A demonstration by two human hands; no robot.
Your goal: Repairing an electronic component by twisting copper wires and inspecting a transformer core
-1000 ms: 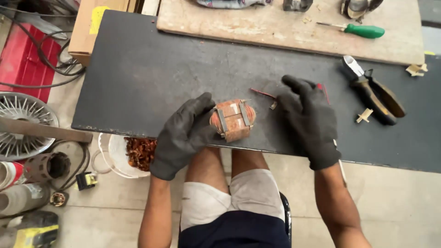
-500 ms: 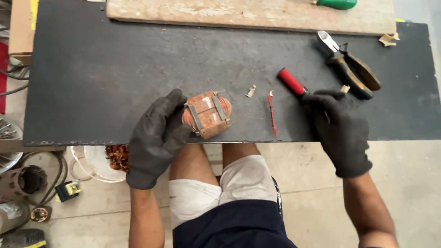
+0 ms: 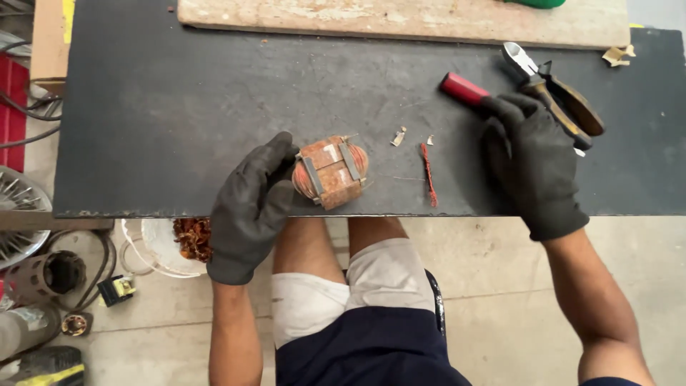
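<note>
My left hand [image 3: 246, 207], in a black glove, grips a small motor coil block [image 3: 330, 171] wound with copper wire. The block rests near the front edge of the black tabletop [image 3: 179, 107]. Further right and farther back, my gloved right hand [image 3: 536, 164] lies palm down with its fingers closed over a tool with a red handle [image 3: 463, 88]. The red end sticks out to the left of the fingers. A thin red wire strand [image 3: 429, 174] and two small scraps [image 3: 399, 136] lie between the hands.
Cutting pliers [image 3: 564, 100] lie just behind my right hand. A worn wooden board [image 3: 400, 18] runs along the table's back. Below the table's left front stands a white bucket [image 3: 153, 246] holding copper scraps [image 3: 191, 236], with motor parts and cables on the floor.
My right hand has left the coil block and moved right and back toward the pliers, carrying the red-handled tool. My left hand keeps its hold on the block.
</note>
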